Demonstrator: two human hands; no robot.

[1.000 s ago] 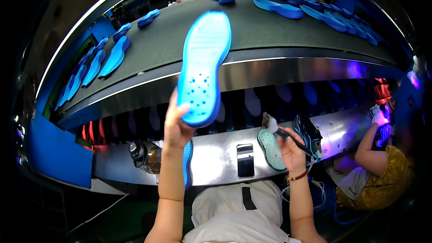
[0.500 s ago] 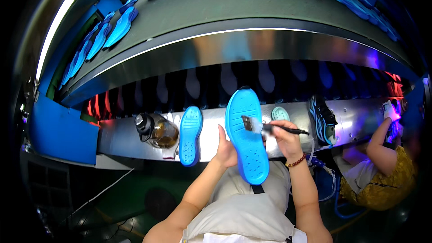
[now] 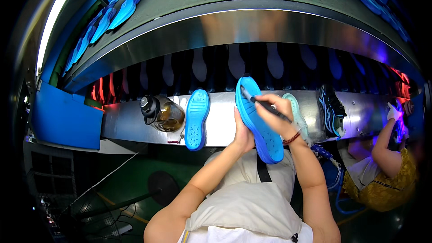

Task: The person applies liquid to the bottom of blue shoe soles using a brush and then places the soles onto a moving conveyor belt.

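Note:
A blue shoe sole (image 3: 266, 136) is tilted in front of me above the bench edge, its hollow face turned up. My left hand (image 3: 243, 131) grips it along its left side, some fingers hidden beneath. Between the fingers of my right hand (image 3: 278, 113) is a black-handled brush (image 3: 271, 108); its bristles touch the inside of the sole near the far end. A second blue sole (image 3: 197, 119) lies face up on the bench left of my hands. A pale green sole (image 3: 297, 112) lies on the right, partly behind my right hand.
On the metal bench (image 3: 121, 125) stand a bottle of brown liquid (image 3: 165, 113) and a black-and-blue shoe (image 3: 331, 111). Beyond rises a conveyor (image 3: 216, 0) carrying several blue soles (image 3: 127, 10). Another person (image 3: 382, 166) works at the right. A round black disc (image 3: 163, 189) is low left.
The brush has moved from the sole's middle toward its far end. The held sole is more tilted, and my right hand has come in over it. The view has shifted slightly.

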